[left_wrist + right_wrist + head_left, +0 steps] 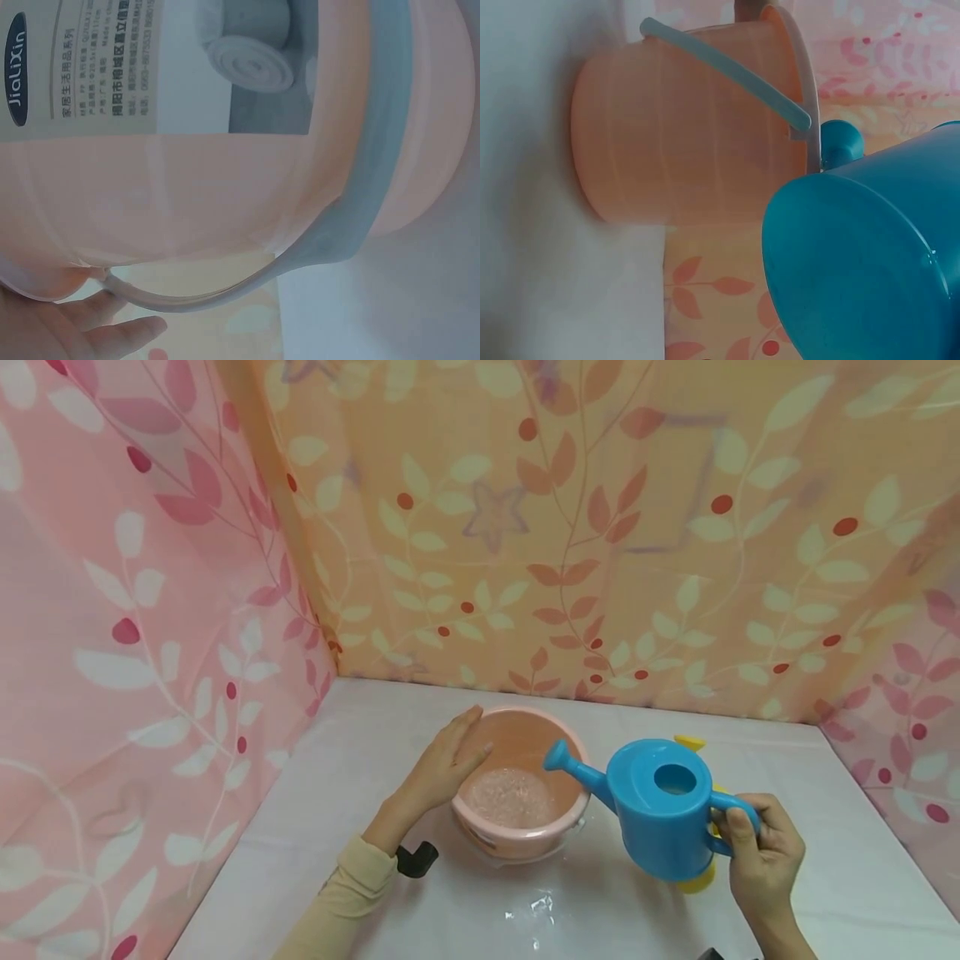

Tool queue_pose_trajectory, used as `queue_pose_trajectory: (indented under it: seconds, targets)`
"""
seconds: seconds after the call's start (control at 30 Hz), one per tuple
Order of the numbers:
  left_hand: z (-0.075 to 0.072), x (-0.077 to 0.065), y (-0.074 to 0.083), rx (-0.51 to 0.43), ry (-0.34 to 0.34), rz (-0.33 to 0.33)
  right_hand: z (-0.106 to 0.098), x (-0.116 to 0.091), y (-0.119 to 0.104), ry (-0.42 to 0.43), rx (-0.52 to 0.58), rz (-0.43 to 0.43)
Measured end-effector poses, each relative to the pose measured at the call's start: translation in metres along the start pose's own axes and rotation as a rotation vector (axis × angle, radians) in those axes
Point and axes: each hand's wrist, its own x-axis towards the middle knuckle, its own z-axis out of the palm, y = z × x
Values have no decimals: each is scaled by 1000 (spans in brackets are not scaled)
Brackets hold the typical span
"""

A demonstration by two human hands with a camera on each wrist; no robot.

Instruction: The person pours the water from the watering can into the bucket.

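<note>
A light pink bucket (517, 843) stands on the white table, with rippled, bubbly water (510, 797) inside. My left hand (442, 760) rests at its left rim, fingers extended; in the left wrist view the fingers (97, 322) are beside the rim and the grey handle (187, 304). By its loop handle, my right hand (765, 860) holds a blue watering can (663, 827) above the table. The can's spout (577, 768) points left, its tip over the bucket's right rim. In the right wrist view the can's base (855, 270) partly covers the bucket (690, 127).
Yellow parts (699, 881) of something show from behind the watering can, mostly hidden. Wet spots (542, 903) glisten on the table (600, 918) in front of the bucket. Patterned curtains (487, 568) enclose the table at the back and sides.
</note>
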Motion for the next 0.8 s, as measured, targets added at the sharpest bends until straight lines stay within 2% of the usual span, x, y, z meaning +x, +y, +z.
queue_pose_trajectory:
  seconds: [0.4, 0.57, 0.8]
  targets:
    - [-1, 3, 0, -1, -3, 4, 1, 7, 0, -7, -43, -11]
    - [0, 5, 0, 6, 6, 5, 2, 10, 0, -19, -20, -10]
    - [1, 1, -1, 5, 4, -8, 4, 8, -1, -18, -42, 6]
